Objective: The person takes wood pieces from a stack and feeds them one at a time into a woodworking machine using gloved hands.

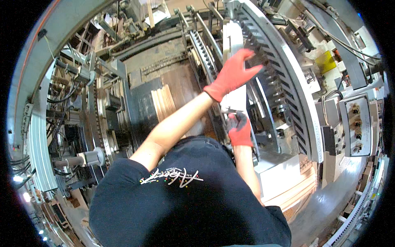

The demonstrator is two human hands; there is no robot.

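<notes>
Both hands wear red work gloves. My left hand [235, 76] reaches across to the right, over a long white bar [235, 99], with thumb and fingers spread apart. It grips nothing that I can see, and whether it touches the bar is unclear. At the bar's near end is my right hand [240, 131], its fingers curled and the glove's dark palm side partly showing. What lies inside those fingers is hidden. Just right of the hands runs a curved machine rail [288, 88] with a row of dark slanted slots.
Light wooden strips [163, 102] lie on the machine bed to the left. More boards [294, 190] are stacked at the lower right, beside a white panel [279, 175]. A control box [357, 125] stands far right; cylinders and cables [84, 158] crowd the left.
</notes>
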